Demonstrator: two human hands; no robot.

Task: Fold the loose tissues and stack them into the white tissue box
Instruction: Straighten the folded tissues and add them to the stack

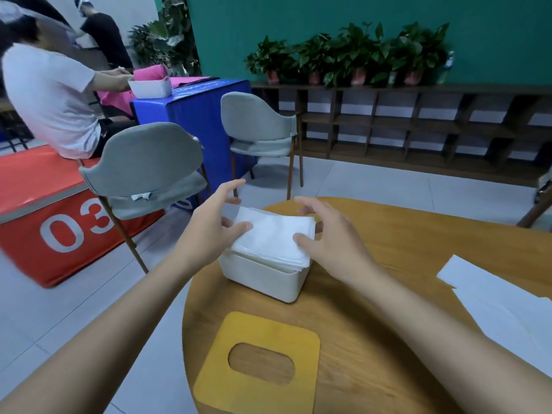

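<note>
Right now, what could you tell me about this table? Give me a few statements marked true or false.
1. Both the left hand and the right hand hold the stack of tissues on the white box. True.
2. The yellow lid is fitted on the box. False: it lies flat on the wooden table, nearer the camera.
3. Loose tissues lie on the table's right side. True.
4. The stack sits wholly below the box's rim. False: it rises above the rim.

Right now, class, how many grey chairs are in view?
2. The near chair stands left of the wooden table; the far chair sits beside the blue table. A leg at the right edge may be a third.
</note>
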